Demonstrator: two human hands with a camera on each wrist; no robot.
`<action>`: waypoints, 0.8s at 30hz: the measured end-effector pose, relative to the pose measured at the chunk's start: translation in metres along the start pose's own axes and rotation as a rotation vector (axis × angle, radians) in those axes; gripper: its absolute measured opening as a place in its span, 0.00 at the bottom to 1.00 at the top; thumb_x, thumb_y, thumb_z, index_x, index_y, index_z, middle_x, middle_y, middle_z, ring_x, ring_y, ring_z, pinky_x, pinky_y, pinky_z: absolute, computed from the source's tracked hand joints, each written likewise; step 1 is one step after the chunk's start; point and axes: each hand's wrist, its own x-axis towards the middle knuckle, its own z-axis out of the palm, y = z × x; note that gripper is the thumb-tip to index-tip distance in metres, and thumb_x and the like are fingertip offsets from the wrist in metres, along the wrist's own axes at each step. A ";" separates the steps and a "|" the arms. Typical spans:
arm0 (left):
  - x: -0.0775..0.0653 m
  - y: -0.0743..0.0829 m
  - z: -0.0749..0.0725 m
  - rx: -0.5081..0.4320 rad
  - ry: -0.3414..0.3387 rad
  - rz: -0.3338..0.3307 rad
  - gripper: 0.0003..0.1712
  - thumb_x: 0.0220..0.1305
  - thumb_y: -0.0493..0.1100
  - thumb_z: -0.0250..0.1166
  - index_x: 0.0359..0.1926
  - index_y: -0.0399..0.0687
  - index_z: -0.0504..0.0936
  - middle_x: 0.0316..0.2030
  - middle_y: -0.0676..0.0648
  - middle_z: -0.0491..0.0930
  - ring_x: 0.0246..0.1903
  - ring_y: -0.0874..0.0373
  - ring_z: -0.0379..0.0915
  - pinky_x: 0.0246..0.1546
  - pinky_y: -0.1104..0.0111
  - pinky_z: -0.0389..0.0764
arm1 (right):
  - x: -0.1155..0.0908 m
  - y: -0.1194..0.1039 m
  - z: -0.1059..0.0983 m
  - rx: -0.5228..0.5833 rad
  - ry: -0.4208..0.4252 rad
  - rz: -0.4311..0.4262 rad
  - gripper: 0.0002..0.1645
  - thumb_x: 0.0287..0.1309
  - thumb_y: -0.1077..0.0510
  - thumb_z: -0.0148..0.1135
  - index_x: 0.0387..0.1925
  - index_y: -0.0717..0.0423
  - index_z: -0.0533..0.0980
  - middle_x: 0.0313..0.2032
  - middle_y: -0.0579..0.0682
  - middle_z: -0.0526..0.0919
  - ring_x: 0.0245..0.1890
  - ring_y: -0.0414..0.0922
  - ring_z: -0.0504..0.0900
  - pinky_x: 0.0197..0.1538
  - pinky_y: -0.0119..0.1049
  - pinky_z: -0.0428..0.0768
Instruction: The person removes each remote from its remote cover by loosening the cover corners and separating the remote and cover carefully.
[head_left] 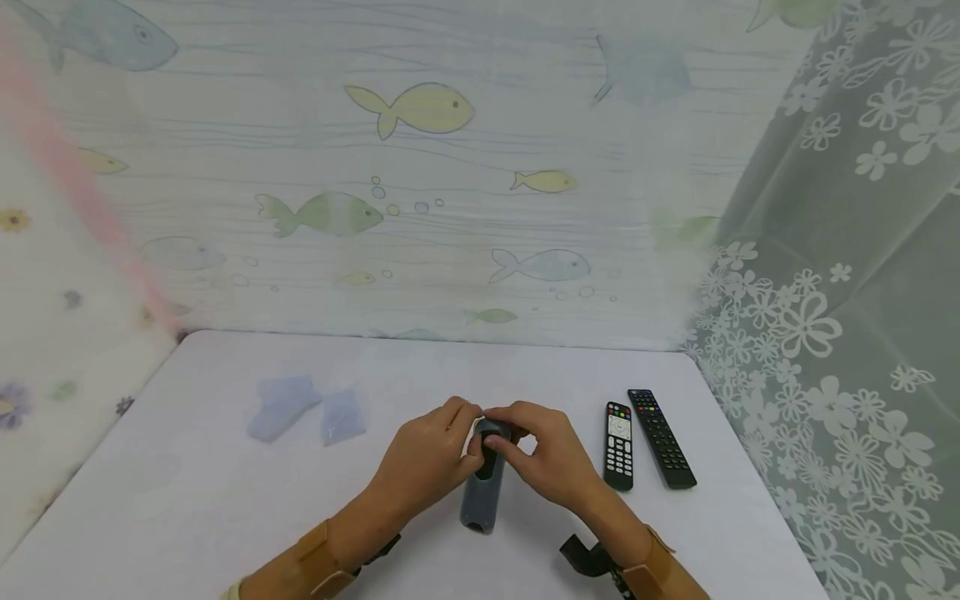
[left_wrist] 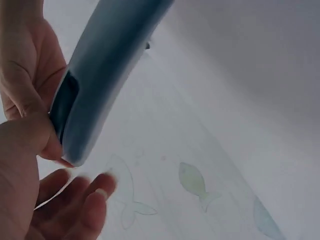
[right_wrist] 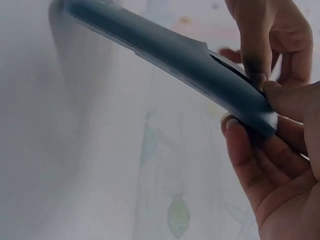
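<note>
Both hands work at the far end of a long blue-grey remote control cover (head_left: 481,504), which points away from me above the white table. Something black, like a remote control, shows in the opening in its upper face. My left hand (head_left: 427,450) pinches the far end from the left, thumb at the opening. From the right, my right hand (head_left: 551,454) holds the same end, thumb on top and fingers beneath, as the right wrist view shows. In the left wrist view the cover (left_wrist: 107,65) slants upward, its near end beyond the frame.
On the right of the white table (head_left: 187,500) lie a black remote control (head_left: 618,467) with a pale button area and a longer black remote control (head_left: 666,446). At the left lie thin bluish plastic pieces (head_left: 281,408). A fish-patterned cloth (head_left: 450,208) hangs behind.
</note>
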 end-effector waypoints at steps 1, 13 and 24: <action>-0.001 0.000 0.000 -0.017 0.030 -0.001 0.14 0.56 0.37 0.74 0.44 0.41 0.83 0.38 0.49 0.82 0.22 0.65 0.73 0.21 0.76 0.75 | -0.001 0.000 0.001 -0.001 0.004 0.000 0.19 0.65 0.61 0.75 0.56 0.51 0.84 0.43 0.39 0.88 0.38 0.34 0.84 0.41 0.33 0.86; -0.007 -0.003 0.002 -0.064 0.165 0.074 0.05 0.59 0.32 0.59 0.33 0.40 0.81 0.34 0.47 0.85 0.27 0.59 0.81 0.30 0.72 0.83 | -0.001 -0.003 0.009 -0.048 0.029 -0.069 0.19 0.63 0.63 0.76 0.54 0.51 0.80 0.45 0.40 0.88 0.38 0.34 0.83 0.41 0.31 0.84; 0.004 -0.028 0.003 -0.087 0.399 0.213 0.12 0.70 0.33 0.50 0.30 0.42 0.77 0.25 0.51 0.82 0.17 0.65 0.71 0.19 0.78 0.76 | 0.008 -0.011 0.010 -0.143 0.065 -0.215 0.21 0.61 0.66 0.76 0.54 0.52 0.83 0.48 0.43 0.87 0.46 0.37 0.84 0.47 0.27 0.82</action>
